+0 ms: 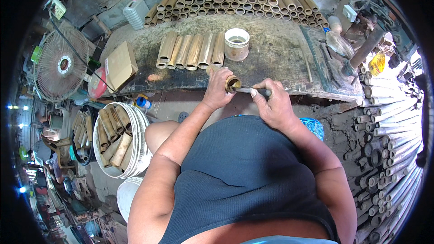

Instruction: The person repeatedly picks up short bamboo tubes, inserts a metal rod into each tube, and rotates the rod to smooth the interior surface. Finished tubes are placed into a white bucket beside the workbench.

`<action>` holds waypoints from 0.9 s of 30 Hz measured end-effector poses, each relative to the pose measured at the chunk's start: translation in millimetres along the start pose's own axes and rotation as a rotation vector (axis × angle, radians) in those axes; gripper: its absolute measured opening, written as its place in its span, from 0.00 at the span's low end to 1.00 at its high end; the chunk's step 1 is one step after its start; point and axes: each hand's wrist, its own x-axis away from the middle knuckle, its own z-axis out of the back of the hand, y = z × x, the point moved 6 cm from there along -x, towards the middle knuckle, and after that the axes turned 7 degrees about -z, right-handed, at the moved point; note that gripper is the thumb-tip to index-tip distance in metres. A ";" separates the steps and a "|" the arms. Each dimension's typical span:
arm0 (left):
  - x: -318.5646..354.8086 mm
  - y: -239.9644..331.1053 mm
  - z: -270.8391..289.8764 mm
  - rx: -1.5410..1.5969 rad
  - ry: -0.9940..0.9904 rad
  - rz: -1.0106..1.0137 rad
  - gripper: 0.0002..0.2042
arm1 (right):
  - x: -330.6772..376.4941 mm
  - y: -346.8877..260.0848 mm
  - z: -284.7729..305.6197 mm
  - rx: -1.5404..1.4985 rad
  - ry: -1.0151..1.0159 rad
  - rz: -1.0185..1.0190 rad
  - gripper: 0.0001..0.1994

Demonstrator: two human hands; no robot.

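Near the front edge of the workbench, my left hand (218,89) is wrapped round a short bamboo tube (231,81), its open end turned to the right. My right hand (275,106) grips a knife (245,90) by its dark handle, the thumb lying along the blade. The blade's tip is at the rim of the tube's mouth; how far it reaches inside is hard to see. Just beyond my left hand, several cut bamboo tubes (194,50) lie side by side on the bench. A stained white pot (237,44) stands at their right end.
A long stack of bamboo tubes (226,4) lines the bench's back. At left are a fan (63,64), a cardboard box (120,67) and a white bucket (145,147) of tubes. Long bamboo poles (398,140) are piled at right. A mallet-like tool (364,50) lies on the bench's right end.
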 end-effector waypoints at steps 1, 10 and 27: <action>-0.2 -0.2 0.8 0.003 0.017 -0.018 0.34 | 0.6 2.0 -1.2 -0.024 0.008 -0.037 0.08; 2.5 4.6 3.7 -0.134 0.042 -0.024 0.36 | -2.7 14.4 -15.4 -0.174 -0.155 -0.278 0.07; 5.9 0.0 7.7 0.217 0.204 0.173 0.39 | -26.7 -12.7 -6.0 -0.027 -0.159 0.045 0.08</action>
